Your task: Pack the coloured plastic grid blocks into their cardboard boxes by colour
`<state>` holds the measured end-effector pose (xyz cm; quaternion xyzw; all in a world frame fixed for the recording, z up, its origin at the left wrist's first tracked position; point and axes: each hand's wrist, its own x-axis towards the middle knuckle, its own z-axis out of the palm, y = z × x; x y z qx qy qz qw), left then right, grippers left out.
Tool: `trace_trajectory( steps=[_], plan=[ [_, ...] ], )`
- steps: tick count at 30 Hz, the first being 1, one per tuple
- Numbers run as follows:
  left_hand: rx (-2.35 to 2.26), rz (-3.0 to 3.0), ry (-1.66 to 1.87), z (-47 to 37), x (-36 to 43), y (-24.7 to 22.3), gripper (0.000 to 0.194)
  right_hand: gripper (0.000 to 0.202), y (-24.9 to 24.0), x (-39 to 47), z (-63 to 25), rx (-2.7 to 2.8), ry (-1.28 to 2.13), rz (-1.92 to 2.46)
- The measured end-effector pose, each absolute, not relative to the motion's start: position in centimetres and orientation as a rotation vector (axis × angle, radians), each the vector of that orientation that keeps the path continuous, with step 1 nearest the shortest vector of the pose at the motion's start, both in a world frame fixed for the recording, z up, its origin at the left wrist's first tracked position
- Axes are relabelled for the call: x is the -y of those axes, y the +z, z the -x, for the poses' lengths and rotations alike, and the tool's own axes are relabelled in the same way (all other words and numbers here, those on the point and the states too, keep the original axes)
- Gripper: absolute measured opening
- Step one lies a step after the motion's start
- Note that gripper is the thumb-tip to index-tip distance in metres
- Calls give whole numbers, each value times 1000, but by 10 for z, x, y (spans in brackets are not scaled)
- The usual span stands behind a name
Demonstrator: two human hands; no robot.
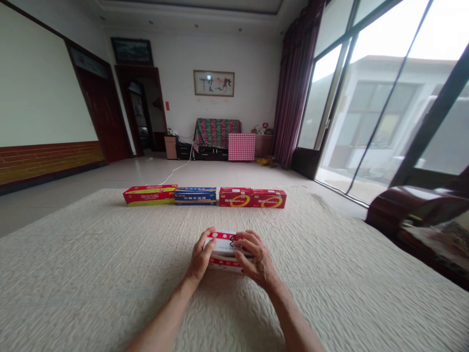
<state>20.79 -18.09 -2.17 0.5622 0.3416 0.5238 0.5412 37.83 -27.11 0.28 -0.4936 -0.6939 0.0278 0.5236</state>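
Note:
A white and red box (224, 246) lies on the cream quilted cover (146, 274) in front of me. My left hand (201, 254) grips its left end, thumb on top and fingers at the far edge. Across its right end, my right hand (256, 258) rests with fingers bent over the top and the thumb near the front edge. Dark markings show on the box top beside the right fingers. Its red-banded front side faces me. The right end of the box is hidden under my right hand.
Beyond the hands stand a red and yellow-green box (150, 195), a blue box (195, 196) and two red boxes (236, 198) in a row near the cover's far edge. A dark wooden armrest (414, 210) is at the right.

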Motion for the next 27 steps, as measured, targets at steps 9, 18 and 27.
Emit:
trace_trajectory(
  steps=[9, 18, 27],
  plan=[
    [-809, -1533, 1203, -205, 176, -26, 53, 25, 7, 275, -386, 1717, 188, 1253],
    [-705, -1440, 1155, -195, 173, -23, 63, 50, 6, 283, -412, 1317, 617, 1246],
    [-497, -1399, 855, -184, 171, -20, 92, 58, 2, 279, -413, 1350, 901, 1264]
  ],
)
